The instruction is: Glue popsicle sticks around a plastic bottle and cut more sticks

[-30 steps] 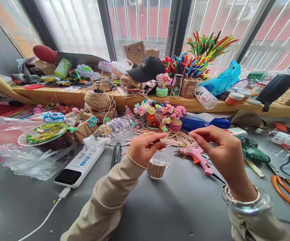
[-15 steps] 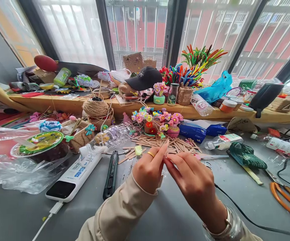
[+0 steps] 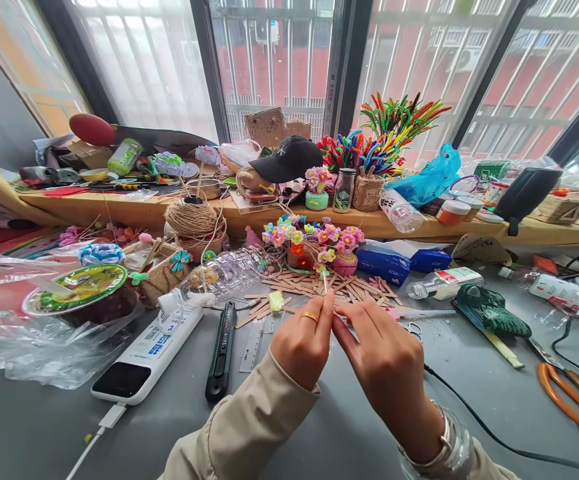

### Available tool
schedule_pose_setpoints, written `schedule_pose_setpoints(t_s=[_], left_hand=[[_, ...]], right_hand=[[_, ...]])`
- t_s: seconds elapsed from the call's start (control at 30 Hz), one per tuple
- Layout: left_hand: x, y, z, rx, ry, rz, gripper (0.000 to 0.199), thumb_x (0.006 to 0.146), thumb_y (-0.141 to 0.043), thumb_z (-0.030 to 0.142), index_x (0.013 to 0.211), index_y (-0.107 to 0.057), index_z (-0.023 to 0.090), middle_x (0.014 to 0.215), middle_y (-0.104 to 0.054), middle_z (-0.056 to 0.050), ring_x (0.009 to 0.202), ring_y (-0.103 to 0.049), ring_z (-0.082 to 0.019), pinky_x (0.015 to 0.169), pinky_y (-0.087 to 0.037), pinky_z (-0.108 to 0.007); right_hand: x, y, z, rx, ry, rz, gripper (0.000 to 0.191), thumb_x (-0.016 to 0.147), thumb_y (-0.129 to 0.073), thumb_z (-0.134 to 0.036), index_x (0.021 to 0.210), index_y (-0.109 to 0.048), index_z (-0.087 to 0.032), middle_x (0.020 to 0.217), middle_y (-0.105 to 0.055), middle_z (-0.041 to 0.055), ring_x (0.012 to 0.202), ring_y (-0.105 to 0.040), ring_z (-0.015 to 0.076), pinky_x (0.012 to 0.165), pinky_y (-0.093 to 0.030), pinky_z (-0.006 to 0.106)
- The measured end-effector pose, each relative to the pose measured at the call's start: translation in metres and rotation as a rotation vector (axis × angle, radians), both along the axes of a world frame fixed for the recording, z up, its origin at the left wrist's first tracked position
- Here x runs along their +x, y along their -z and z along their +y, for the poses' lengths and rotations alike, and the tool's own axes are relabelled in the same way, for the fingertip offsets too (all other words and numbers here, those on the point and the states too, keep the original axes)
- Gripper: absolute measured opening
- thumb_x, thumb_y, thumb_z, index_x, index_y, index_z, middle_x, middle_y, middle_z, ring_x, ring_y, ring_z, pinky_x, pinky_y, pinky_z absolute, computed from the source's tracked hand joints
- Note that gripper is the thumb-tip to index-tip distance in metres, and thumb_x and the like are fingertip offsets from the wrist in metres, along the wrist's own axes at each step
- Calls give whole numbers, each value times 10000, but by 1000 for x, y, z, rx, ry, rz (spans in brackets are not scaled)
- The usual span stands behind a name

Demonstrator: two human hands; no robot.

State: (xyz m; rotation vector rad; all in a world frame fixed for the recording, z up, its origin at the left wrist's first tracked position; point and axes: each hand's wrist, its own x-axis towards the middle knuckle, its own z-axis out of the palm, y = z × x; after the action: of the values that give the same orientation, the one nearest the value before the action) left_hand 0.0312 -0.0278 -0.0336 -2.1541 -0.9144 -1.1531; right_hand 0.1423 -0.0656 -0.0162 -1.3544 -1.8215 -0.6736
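Left hand (image 3: 300, 343) tight on a slim, straight, pale stick (image 3: 325, 281), right hand (image 3: 389, 353) alongside, grip unclear

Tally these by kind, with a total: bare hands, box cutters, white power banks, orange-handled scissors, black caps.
Bare hands: 2
Box cutter: 1
White power bank: 1
Orange-handled scissors: 1
Black cap: 1
Total: 6
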Motion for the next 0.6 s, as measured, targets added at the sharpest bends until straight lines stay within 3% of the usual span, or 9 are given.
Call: schedule_pose_setpoints(t_s=[0.6], left_hand=[[3, 6, 3, -2, -21, 6, 394, 800, -385, 85, 1194, -383, 103, 810, -631, -96, 652, -605, -155, 522, -477, -212]], right_hand=[[-1, 5, 7, -34, -3, 20, 130, 785, -449, -175, 724, -563, -155, 611, -529, 15, 587, -489, 130, 541, -327, 239]])
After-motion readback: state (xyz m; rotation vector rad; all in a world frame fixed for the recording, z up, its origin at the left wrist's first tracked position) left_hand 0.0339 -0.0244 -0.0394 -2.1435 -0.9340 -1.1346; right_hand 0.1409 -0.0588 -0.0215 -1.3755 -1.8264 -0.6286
